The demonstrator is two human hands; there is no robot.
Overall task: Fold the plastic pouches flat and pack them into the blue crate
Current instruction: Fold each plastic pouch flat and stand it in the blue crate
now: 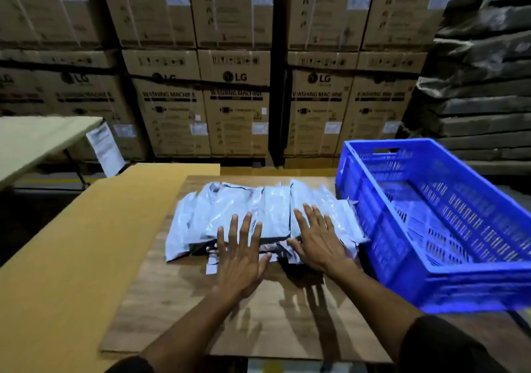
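Back wall: stacked cardboard cartons (235, 105) printed "LG" and "WASHING MACHINE", two tiers high, filling the whole width behind the bench.
Right corner: a tall pile of dark wrapped bundles (474, 65) behind the crate.
Bench top: a tan cardboard sheet (71, 243) on the left, with a wood-grain board (178, 300) laid over it where the work is being done.
Side table: a pale table (37, 139) off to the left, a printed paper sheet (105, 148) hanging at its corner.
Blue crate: the blue crate (436, 283) sits at the right edge of the board, slotted walls, tilted in this view; its near corner is just beside the pouches. I can see nothing packed in it.
Pouches: a heap of pale grey plastic pouches (230, 208) lies on the board in the middle, overlapping one another, some dark undersides showing at the near edge.
Left hand: the left hand (241, 260) is spread flat, fingers straight, palm down on the near edge of the heap, gripping nothing.
Right hand: the right hand (319, 240) is likewise flat with fingers splayed, resting on the right end of the heap beside the crate.
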